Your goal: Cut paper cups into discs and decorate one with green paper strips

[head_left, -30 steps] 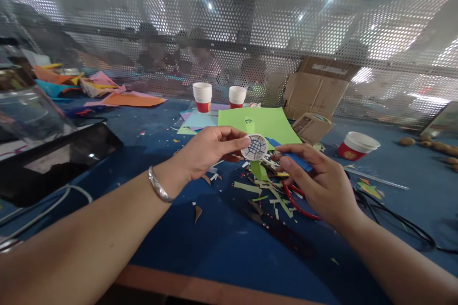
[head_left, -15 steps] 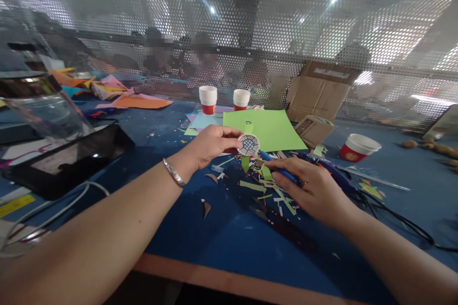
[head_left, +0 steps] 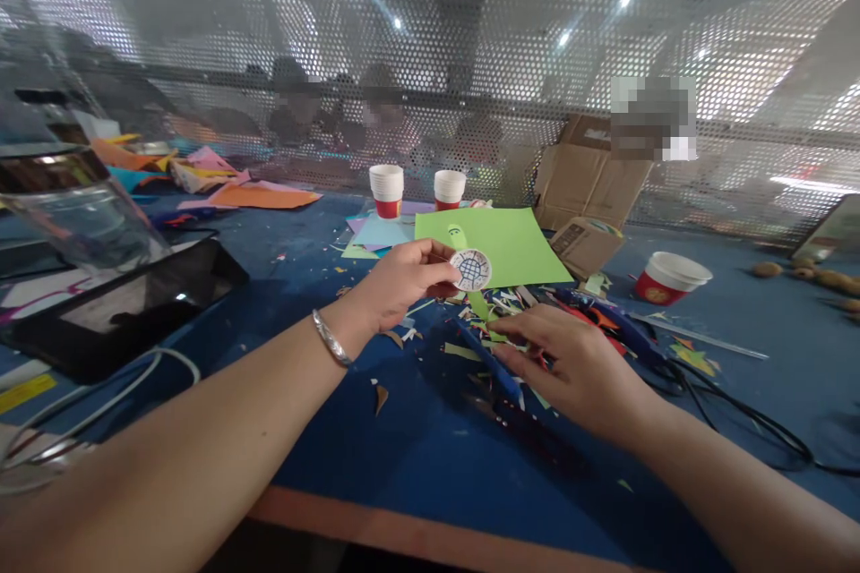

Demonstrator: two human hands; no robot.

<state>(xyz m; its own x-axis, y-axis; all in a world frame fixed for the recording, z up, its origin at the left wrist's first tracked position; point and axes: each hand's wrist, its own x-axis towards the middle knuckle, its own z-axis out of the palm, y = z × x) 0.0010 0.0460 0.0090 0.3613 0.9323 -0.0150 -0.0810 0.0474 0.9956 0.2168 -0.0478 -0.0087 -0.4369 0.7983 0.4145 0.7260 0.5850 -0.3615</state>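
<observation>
My left hand [head_left: 409,282] pinches the edge of a white paper disc [head_left: 472,270] with a dark blue grid pattern drawn on it. A green paper strip with a small drawn face [head_left: 456,236] sticks up behind the disc, and a green paper piece [head_left: 478,304] hangs below it. To the right, my right hand [head_left: 571,363] has its thumb and forefinger apart. A blue pen [head_left: 490,362] lies slanted at the thumb tip, outside the gap between the fingers. Beneath the pen, dark scissors [head_left: 530,430] show only dimly on the table.
Paper scraps [head_left: 463,350] litter the blue table around both hands. A green sheet [head_left: 517,246] and stacked paper cups [head_left: 386,191] stand behind. At right are another cup [head_left: 672,277], a blue tool with a cable [head_left: 632,336] and cardboard [head_left: 584,179]; a tablet [head_left: 127,304] lies left.
The blue pen has left my right hand's grip and now tilts down toward the table. My left hand has shifted slightly right with the disc, which has turned, bringing its face strip further left.
</observation>
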